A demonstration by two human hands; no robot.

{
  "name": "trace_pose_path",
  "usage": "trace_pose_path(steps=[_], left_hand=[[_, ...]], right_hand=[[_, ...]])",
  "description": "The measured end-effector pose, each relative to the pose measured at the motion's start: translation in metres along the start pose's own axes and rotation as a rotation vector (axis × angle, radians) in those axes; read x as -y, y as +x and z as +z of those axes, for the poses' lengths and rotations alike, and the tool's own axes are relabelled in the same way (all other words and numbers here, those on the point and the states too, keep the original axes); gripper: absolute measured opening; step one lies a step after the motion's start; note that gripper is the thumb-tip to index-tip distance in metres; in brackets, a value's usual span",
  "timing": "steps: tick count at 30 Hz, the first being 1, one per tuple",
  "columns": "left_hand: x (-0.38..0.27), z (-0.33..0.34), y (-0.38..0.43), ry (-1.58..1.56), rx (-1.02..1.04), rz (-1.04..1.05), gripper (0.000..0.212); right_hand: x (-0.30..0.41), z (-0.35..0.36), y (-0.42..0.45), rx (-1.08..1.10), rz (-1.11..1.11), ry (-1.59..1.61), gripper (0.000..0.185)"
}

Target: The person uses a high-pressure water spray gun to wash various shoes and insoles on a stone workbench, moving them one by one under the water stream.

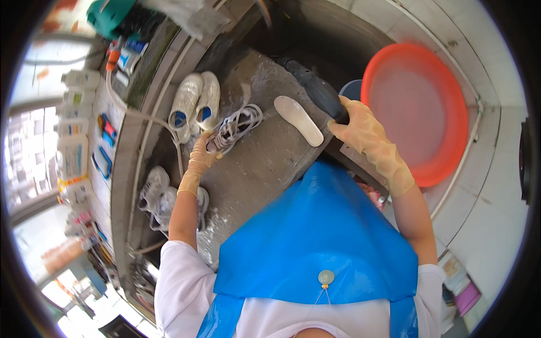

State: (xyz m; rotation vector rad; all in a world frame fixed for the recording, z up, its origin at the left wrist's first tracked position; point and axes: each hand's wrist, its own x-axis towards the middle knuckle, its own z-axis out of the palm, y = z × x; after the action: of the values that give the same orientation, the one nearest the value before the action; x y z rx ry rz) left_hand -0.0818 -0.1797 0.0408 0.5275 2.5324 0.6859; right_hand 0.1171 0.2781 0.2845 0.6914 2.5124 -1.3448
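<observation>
My left hand (203, 153), in a thin yellowish glove, grips the heel end of a laced shoe (236, 126) on the wet grey work slab (253, 169). A pair of white shoes (195, 99) with blue inside stands just beyond it. My right hand (357, 124), gloved too, is closed around a dark tool handle (319, 91); the tool's far end is blurred and I cannot tell its kind. Between my hands a pale insole (299, 120) lies flat on the slab, close to the tool.
A large red basin (460, 139) of cloudy liquid stands at the right, beside a partly hidden bluish container (351, 89). More pale shoes (158, 196) lie left of my forearm. A hose (146, 116) crosses the left ledge, where bottles (74, 154) and brushes (105, 129) stand or lie.
</observation>
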Motion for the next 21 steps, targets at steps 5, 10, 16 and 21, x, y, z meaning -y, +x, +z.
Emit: trace_pose_path(steps=[5, 10, 16, 21], left_hand=[[0.004, 0.066, -0.047, -0.234, -0.666, -0.143, 0.042], [-0.085, 0.124, -0.039, -0.164, -0.691, 0.28, 0.039], [-0.14, 0.119, 0.017, -0.172, -0.277, -0.129, 0.072], [-0.137, 0.096, -0.031, -0.007, 0.074, -0.125, 0.047]], right_hand=[[0.003, 0.017, 0.001, 0.03, 0.021, -0.083, 0.048], [0.0, 0.039, 0.009, 0.029, 0.05, -0.208, 0.047], [0.006, 0.054, 0.01, 0.017, 0.061, -0.23, 0.043], [0.008, 0.061, 0.013, 0.043, 0.062, -0.245, 0.042]])
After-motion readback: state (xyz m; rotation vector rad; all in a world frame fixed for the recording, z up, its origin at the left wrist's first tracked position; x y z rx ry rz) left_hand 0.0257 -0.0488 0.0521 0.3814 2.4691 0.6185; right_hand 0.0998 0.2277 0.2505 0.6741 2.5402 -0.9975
